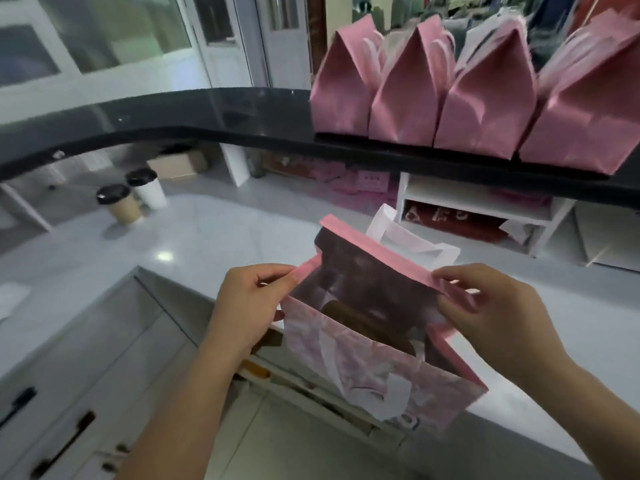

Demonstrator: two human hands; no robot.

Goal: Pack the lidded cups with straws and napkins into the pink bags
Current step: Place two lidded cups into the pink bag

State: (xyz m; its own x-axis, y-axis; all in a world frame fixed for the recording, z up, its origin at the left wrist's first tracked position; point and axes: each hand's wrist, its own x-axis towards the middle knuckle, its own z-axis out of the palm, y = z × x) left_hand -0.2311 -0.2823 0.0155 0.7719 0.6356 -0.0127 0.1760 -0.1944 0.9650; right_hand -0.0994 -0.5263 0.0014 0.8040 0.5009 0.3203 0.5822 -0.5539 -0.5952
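A pink paper bag (374, 372) with white handles stands open on the white counter, near its front edge. Inside it shows the dark lid of a cup (349, 315). My left hand (249, 306) pinches the bag's left rim fold. My right hand (495, 313) pinches the right end of the far rim. Two lidded cups stand on the counter at the far left: a brown one (123, 206) and a white one (149, 190). No straws or napkins can be made out.
Several closed pink bags (408, 98) stand in a row on the raised black ledge (173, 112) at the upper right. White shelving (478, 209) sits under the ledge. Drawers with dark handles (65, 441) lie below the counter at lower left.
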